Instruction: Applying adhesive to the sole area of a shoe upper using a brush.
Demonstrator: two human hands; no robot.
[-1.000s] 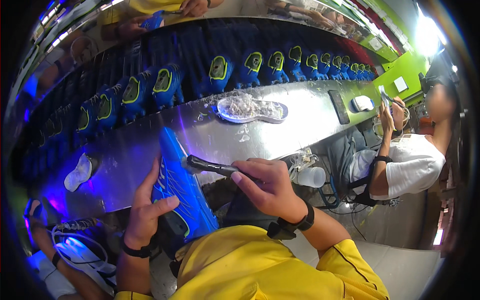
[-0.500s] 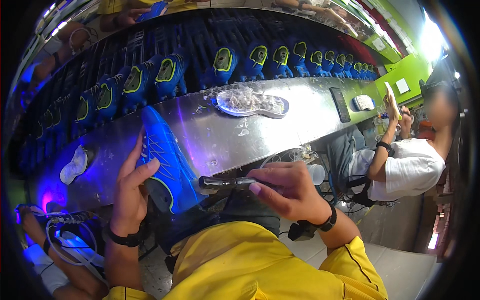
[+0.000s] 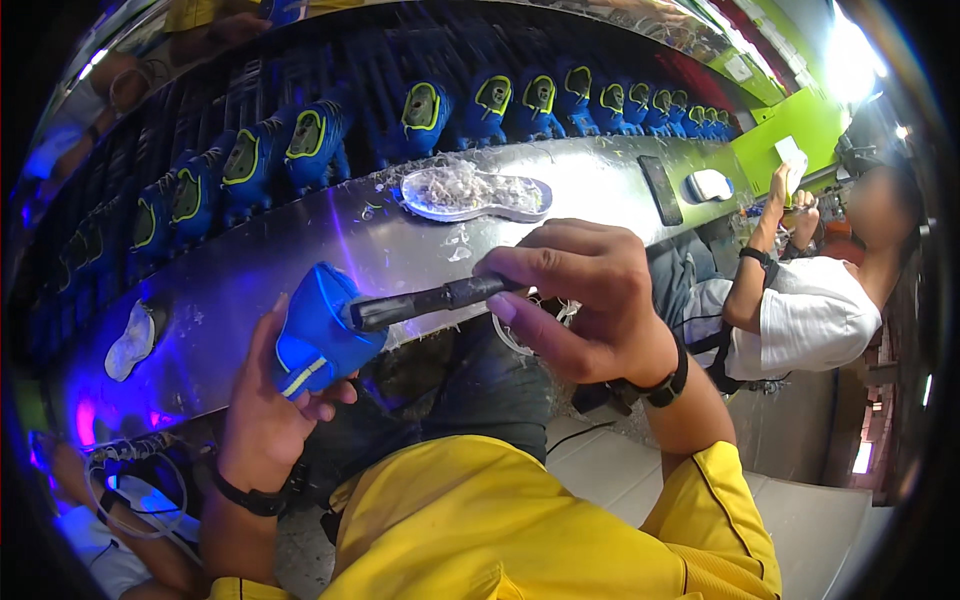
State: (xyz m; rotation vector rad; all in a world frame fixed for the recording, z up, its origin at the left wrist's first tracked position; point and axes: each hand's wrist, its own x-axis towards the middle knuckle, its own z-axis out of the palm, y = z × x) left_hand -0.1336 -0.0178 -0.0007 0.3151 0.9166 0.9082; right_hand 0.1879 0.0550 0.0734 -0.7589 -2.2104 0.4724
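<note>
My left hand is closed around a blue shoe upper, with its yellow-striped heel end turned toward me. In my right hand, thumb and fingers pinch a black stick-shaped tool. The tool's far end touches the right side of the upper; its tip is too unclear to name. Beyond my hands, a white shoe sole covered with fluffy scraps lies on the metal table. Another white sole lies on the table at the left.
A rack of blue shoes with yellow-green collars runs along the table's far side. A black flat bar and a white sole piece lie at the right. A co-worker in a white shirt sits at right; another person's arm shows lower left.
My left hand has turned the upper so its heel end faces me. The right hand has risen and moved slightly farther away, with the tool now against the upper's side.
</note>
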